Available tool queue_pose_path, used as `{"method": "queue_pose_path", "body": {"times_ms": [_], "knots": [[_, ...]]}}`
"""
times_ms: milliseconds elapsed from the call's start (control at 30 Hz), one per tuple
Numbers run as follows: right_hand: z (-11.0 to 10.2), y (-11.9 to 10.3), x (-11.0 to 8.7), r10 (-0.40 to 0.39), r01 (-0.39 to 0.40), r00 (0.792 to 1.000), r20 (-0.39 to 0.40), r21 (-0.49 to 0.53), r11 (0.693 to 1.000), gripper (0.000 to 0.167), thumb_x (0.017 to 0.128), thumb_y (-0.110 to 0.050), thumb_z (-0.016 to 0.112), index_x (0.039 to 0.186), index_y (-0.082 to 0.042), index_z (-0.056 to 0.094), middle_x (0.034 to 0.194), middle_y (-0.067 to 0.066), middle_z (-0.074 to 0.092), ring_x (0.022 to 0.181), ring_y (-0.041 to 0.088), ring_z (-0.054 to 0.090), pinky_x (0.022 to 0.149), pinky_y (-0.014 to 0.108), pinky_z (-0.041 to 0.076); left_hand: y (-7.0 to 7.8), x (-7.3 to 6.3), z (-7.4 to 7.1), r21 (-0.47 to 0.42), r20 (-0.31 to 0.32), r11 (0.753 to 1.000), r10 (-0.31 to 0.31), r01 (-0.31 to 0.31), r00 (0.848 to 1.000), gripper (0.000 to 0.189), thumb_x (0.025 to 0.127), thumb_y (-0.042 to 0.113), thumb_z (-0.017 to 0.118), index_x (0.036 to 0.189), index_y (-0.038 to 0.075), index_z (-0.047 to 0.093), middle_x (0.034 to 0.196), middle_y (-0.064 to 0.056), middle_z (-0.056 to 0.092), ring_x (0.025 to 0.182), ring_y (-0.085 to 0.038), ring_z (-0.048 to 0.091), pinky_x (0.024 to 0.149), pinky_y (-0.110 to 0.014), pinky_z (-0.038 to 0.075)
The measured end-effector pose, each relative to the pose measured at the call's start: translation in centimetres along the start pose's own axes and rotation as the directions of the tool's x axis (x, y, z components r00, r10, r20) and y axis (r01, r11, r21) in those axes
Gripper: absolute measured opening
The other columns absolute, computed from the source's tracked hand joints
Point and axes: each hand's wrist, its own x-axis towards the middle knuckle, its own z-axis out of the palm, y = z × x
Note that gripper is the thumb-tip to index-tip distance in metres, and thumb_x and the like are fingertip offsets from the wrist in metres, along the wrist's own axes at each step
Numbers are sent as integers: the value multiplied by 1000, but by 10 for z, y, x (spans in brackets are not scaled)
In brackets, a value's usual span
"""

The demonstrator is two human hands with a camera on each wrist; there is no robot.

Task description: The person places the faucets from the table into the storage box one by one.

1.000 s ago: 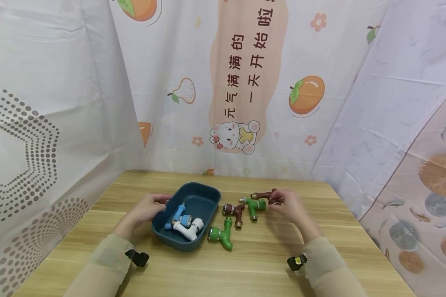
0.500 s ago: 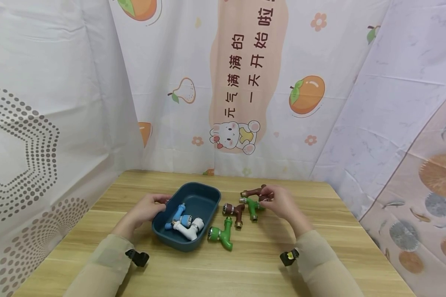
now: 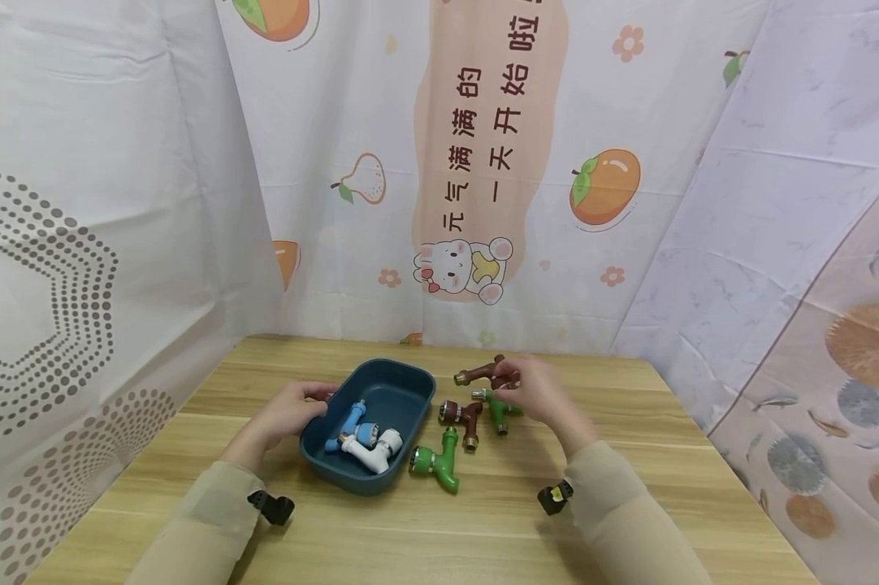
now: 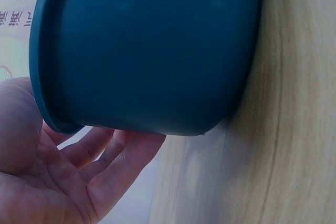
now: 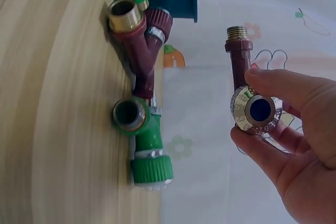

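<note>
In the head view, the right hand [image 3: 538,394] is clamped on a brown tap [image 3: 476,374], whose brass-threaded end [image 3: 459,379] juts left of the fingertips. A green tap [image 3: 497,413] is just below that hand, partly covered by it; a second brown tap [image 3: 472,418] lies to its left, and another green tap [image 3: 445,465] farther left and nearer the person. The left hand [image 3: 289,410] grips a dark blue basin [image 3: 359,485] just to its right, with a light-blue tap [image 3: 352,420] and a white tap [image 3: 369,457] inside.

The left wrist view shows fingers [image 4: 128,158] against the basin's outer wall, below the rim [image 4: 35,66] (the thumb tip is hidden). It looks like light, stiff plastic, best held there.

In the right wrist view, thumb and fingers pinch the brown tap around its silver-ringed end [image 5: 243,109], apart from the table [image 5: 68,103]. It seems rigid and modestly weighty; the glossy body could slip, so that ridged end suits a hold.
</note>
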Motion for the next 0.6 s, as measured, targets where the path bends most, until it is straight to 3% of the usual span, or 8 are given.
{"method": "queue_pose_path", "body": {"times_ms": [300,600], "knots": [[7,-14,10,-65,65,998,5,26,998,22,81,-15,86,99,-15,74,97,-3,66,90,17,63,82,42,53,-1,3,0,-6,-3,1000,-29,29,1000,46,94,4,57,139,5,62,131,-20,59,95,-26,64,70,-41,60],[14,-33,18,-108,106,994,26,60,993,23,81,-16,86,100,-14,74,98,-3,66,89,16,65,79,39,53,-1,2,-1,-12,1,999,-31,31,1000,46,94,3,56,139,4,61,129,-19,60,94,-26,63,70,-40,60]]}}
